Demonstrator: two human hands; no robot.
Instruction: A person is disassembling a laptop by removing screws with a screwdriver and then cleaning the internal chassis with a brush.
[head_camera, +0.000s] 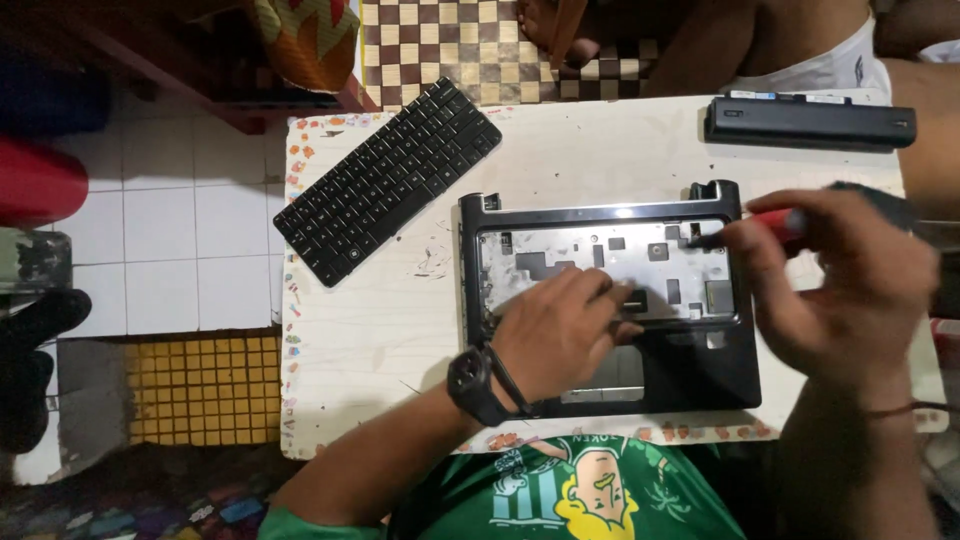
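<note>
- Near edge: one green printed shirt (570, 490), one black wristwatch (470, 385) on the left wrist.
- Left hand (560, 335) flat on the laptop base (700, 370), fingers (610, 295) spread and pressing on the palm rest and bare metal tray; holding nothing, just steadying.
- Right hand (850, 280) at the right, fingers curled tight round a red-handled screwdriver (790, 222), dark tip angled left to the far right corner of the tray.
- Laptop base at desk (400, 340) centre-right, keyboard bay open, touchpad near, hinges far.
- Judged good practice here: keep the left palm pressing down so the base does not slide; hold the driver square in the screw head, push before turning, turn slowly to avoid stripping.
- Left and farther: one loose black keyboard (385, 180), lying askew, well apart from the base.
- Far right: one long black battery (810, 120) along the far edge.
- Count: two hands, one screwdriver, one base, one keyboard, one battery, one desk.
- Beyond the desk: another person's bare legs (760, 40) on a chequered mat (440, 45).
</note>
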